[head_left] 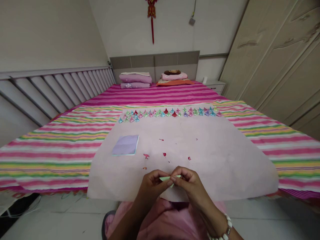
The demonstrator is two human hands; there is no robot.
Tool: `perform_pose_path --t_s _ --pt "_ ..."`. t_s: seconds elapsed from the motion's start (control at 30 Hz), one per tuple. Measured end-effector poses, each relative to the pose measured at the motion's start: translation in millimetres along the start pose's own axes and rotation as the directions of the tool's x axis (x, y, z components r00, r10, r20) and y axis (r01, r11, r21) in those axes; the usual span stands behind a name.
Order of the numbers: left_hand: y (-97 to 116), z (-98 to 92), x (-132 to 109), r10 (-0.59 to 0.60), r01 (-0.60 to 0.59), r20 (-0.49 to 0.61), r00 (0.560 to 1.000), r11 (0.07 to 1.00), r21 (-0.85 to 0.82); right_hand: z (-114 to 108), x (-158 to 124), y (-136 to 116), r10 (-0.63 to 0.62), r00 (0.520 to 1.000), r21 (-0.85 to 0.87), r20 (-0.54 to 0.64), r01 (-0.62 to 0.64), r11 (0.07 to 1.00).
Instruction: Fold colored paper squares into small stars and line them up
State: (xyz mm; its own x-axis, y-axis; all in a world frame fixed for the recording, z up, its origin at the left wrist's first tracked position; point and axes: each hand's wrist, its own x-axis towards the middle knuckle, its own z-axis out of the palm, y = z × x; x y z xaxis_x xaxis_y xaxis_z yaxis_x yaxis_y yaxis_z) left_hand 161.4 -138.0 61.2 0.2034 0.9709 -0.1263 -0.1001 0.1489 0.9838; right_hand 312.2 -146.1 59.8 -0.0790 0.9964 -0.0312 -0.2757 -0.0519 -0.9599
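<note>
A small piece of light green folded paper is pinched between both hands, just above the near edge of the pale sheet. My left hand grips its left side, with thumb and fingers closed. On the other side my right hand holds it between thumb and forefinger. The fingers hide part of the folds. Forward and left of the hands lies a stack of square paper, lavender on top. Along the sheet's far edge sit rows of small folded paper pieces in several colours.
Small red scraps are scattered on the sheet in front of the hands. Striped bedding spreads around it. Folded bedding is piled by the headboard. A slatted rail runs along the left, a wardrobe along the right.
</note>
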Motion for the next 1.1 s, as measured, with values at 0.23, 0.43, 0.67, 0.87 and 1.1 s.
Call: perform_pose_path --t_s 0.23,0.43,0.67,0.87,1.1 --pt "2 -1.3 2 0.072 -0.068 -0.060 0.996 0.995 0.068 -1 -1 0 -0.028 1.000 0.009 -0.009 0.028 1.000" --pt "5 -3.5 1 0.175 -0.165 -0.094 0.980 0.981 0.107 -4 2 5 -0.001 1.000 0.031 -0.013 0.002 1.000" --pt "2 0.5 5 0.100 -0.107 -0.160 0.982 0.994 -0.037 -6 2 7 -0.060 0.992 0.032 -0.114 0.064 0.997" --pt "-7 4.8 7 -0.023 0.022 -0.044 0.999 0.999 -0.042 -5 2 9 -0.098 0.981 0.045 -0.168 0.107 0.993" --pt "-4 -2.2 9 0.019 -0.021 0.026 0.999 0.998 0.059 -2 2 3 0.052 0.997 0.111 -0.064 -0.045 0.993"
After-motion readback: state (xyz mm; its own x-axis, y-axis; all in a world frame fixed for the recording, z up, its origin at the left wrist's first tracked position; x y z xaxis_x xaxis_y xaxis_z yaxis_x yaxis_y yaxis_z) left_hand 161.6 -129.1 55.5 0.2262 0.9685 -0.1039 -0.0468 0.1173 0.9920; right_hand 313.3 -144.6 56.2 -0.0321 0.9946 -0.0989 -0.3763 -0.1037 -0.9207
